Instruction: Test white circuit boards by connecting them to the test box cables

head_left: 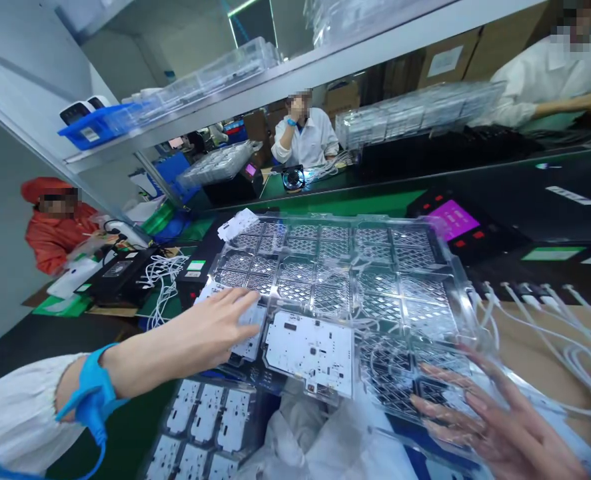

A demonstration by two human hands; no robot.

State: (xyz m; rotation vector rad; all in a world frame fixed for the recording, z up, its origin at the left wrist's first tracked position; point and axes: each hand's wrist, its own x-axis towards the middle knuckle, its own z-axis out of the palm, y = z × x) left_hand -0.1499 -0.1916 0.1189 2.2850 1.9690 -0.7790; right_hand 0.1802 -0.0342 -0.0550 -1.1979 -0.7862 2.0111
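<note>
A clear plastic tray [345, 267] with many empty pockets is held tilted over the bench. My left hand [210, 327], with a blue wrist strap, rests on the tray's left side, fingers stretched onto a white circuit board [248, 330]. Another white circuit board [310, 353] lies in a pocket beside it. My right hand [495, 413] is under the tray's right corner, fingers spread and seen through the plastic, holding the tray up.
Below lies another tray of white boards [200, 427] and a crumpled clear bag [320, 440]. White cables [550, 320] run at right. A black device with a purple screen [455, 223] stands behind. Other people sit across the green bench and at left.
</note>
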